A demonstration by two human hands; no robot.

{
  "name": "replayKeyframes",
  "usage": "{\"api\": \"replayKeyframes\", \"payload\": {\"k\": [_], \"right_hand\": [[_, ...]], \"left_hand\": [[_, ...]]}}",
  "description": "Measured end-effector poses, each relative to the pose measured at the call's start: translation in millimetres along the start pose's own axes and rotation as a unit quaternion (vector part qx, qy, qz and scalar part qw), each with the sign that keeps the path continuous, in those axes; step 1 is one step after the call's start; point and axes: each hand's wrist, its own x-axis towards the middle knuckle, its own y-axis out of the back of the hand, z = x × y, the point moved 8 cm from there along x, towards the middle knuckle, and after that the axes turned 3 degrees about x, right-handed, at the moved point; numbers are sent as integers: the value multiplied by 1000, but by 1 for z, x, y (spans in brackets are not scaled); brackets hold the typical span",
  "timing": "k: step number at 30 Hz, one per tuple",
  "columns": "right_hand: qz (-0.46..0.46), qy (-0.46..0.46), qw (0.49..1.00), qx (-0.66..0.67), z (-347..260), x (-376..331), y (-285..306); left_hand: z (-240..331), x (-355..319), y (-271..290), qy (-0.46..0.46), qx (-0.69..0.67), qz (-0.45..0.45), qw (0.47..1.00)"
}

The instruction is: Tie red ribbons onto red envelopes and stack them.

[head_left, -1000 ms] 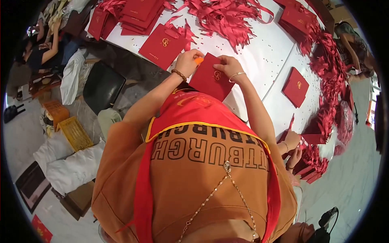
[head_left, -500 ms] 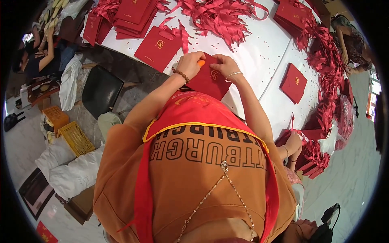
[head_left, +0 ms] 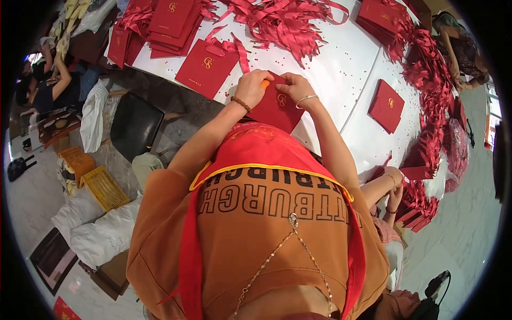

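Right in front of my apron, a small red paper bag (head_left: 274, 113) with a gold emblem lies flat at the table's near edge. My left hand (head_left: 249, 89) is closed at the bag's upper left corner, and a small orange piece (head_left: 265, 84), perhaps a tool's handle, pokes out of its fingers. At the top right edge, my right hand (head_left: 297, 88) pinches the bag between thumb and fingers. The fingertips hide whatever lies between them. Just left of my hands rests another red bag (head_left: 207, 66) with a red ribbon (head_left: 241, 53) at its top.
The white table (head_left: 333, 90) carries stacked red bags (head_left: 173, 21), a heap of red ribbons (head_left: 282, 26) and scattered red dots. A smaller bag stack (head_left: 386, 106) lies right. A co-worker's hands (head_left: 393, 181) work at lower right. A black chair (head_left: 137, 125) and yellow crate (head_left: 104, 188) stand left.
My hands stay at the same bag with almost the same grip. The view has shifted slightly. At lower right, the co-worker's hands have moved a little.
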Motion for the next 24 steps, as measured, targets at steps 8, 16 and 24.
{"api": "replayKeyframes", "payload": {"k": [8, 16, 24], "right_hand": [[14, -12, 1000, 2, 2, -2, 0], [43, 23, 999, -17, -5, -7, 4], [42, 22, 999, -19, -10, -10, 5]], "left_hand": [[9, 0, 0, -23, 51, 7, 998], [0, 2, -6, 45, -1, -32, 998], [-5, 6, -14, 48, 22, -41, 998]]}}
